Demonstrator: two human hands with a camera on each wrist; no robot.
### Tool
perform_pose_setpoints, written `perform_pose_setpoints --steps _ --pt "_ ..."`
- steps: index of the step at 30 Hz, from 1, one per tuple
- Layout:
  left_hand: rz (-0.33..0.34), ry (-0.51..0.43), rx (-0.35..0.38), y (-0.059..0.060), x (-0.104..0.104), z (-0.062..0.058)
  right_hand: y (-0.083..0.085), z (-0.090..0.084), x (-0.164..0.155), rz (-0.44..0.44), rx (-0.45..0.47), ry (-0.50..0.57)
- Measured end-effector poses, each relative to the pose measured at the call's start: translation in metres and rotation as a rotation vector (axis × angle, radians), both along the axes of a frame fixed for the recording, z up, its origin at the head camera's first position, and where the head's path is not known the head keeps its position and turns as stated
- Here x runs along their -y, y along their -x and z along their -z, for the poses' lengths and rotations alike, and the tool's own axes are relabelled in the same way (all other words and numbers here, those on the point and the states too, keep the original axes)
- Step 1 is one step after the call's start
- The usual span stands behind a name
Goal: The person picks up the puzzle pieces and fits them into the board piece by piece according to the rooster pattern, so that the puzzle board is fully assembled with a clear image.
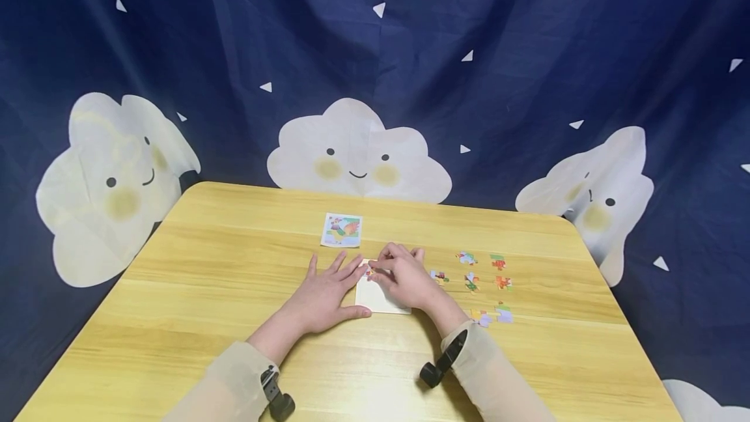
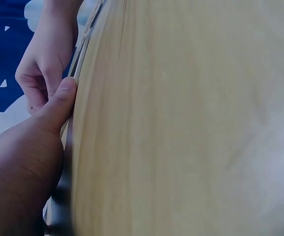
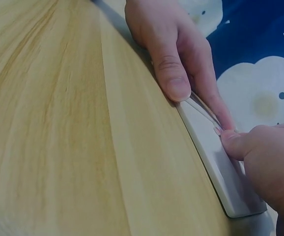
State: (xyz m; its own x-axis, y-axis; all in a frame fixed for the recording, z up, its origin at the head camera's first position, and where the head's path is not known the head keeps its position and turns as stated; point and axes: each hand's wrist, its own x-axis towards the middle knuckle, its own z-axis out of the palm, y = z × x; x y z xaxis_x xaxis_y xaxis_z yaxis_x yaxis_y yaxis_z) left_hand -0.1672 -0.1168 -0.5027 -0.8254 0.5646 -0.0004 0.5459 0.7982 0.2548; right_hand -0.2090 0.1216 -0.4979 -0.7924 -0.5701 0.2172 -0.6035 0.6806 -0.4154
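A white square puzzle tray (image 1: 377,298) lies on the table in the head view, between both hands. At its far left corner, my right hand (image 1: 408,277) pinches a small colourful jigsaw piece (image 1: 370,272) between thumb and fingers. The right wrist view shows this piece edge-on (image 3: 217,131), low over the tray, mostly covered by fingertips. My left hand (image 1: 321,297) is spread along the tray's left side, its thumb at the near left corner and its fingertips near the piece. In the left wrist view, the left thumb (image 2: 63,93) lies along the tray edge.
Several loose jigsaw pieces (image 1: 471,282) are scattered on the wooden table (image 1: 234,266) to the right of the tray. Behind the tray lies a square picture card (image 1: 342,230) with a colourful printed scene. A dark blue curtain (image 1: 498,96) with clouds hangs beyond the table.
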Motion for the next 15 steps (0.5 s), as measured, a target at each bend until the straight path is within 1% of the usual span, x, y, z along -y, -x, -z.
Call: perform_pose_setpoints --steps 5,10,15 --pt "0.017 -0.02 -0.008 -0.0015 -0.0006 -0.0004 0.0011 0.0008 0.001 0.011 -0.022 0.005" --pt "0.011 -0.013 -0.007 -0.0017 -0.0011 -0.0016 0.0012 0.0017 0.0017 0.019 -0.035 0.008" --pt "0.003 -0.013 0.012 -0.0015 -0.0011 -0.0021 0.0013 0.0017 0.0021 0.015 -0.031 -0.001"
